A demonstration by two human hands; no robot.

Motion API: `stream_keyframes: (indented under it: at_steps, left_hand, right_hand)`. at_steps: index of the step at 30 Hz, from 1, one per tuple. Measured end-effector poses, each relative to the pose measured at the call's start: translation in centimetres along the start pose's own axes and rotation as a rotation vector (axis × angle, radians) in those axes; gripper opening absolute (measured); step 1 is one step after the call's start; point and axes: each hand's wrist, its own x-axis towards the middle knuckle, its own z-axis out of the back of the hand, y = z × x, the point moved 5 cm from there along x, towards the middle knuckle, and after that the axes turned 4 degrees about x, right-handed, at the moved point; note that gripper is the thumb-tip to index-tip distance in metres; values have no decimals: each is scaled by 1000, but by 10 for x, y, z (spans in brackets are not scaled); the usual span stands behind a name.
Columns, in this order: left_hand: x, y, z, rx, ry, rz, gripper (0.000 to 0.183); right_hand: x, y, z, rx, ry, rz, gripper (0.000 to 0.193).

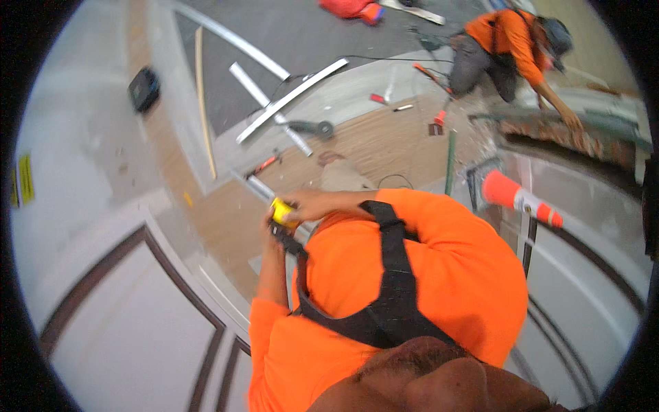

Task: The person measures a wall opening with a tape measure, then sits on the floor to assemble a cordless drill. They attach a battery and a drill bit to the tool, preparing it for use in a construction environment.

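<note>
In front of my chest, both hands meet around a yellow tape measure. My right hand reaches in from the right, its fingers closed on the tape measure's upper side. My left hand comes up from below and grips the left side; its fingers are partly hidden and blurred. Just beyond them lies a pale metal strip; whether it touches the tape measure I cannot tell. An orange-handled tool is on the wood floor beyond that strip.
Crossed white metal profiles and an angle grinder lie ahead. A long wooden strip is to the left, near a black box-like object. A co-worker in orange kneels far right, reaching to a broken-edged opening. An orange cone is nearer.
</note>
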Motion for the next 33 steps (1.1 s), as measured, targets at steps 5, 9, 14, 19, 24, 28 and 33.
stream_keyframes:
  at_steps: [5,9,14,19,24,28,33]
  left_hand:
    - [-15,-71,37,47,-72,-46,54]
    - [-12,-118,68,-123,12,-28,59]
    - [-21,-191,133,-234,86,51,56]
    - [-16,-289,259,-183,-8,40,56]
    - [-65,-423,323,-207,-36,-83,52]
    - [-62,-510,375,-171,-145,-201,51]
    - [5,-616,414,-143,-233,-172,37]
  right_hand:
    - [82,33,-7,-201,123,-19,66]
    - [140,39,-30,-153,123,72,65]
    - [233,53,-82,-192,181,30,56]
    - [362,35,-155,-39,27,315,49]
    - [456,81,-209,-99,-36,211,51]
    - [505,59,-195,116,-137,-308,56]
    - [543,31,-134,-154,-454,-474,55]
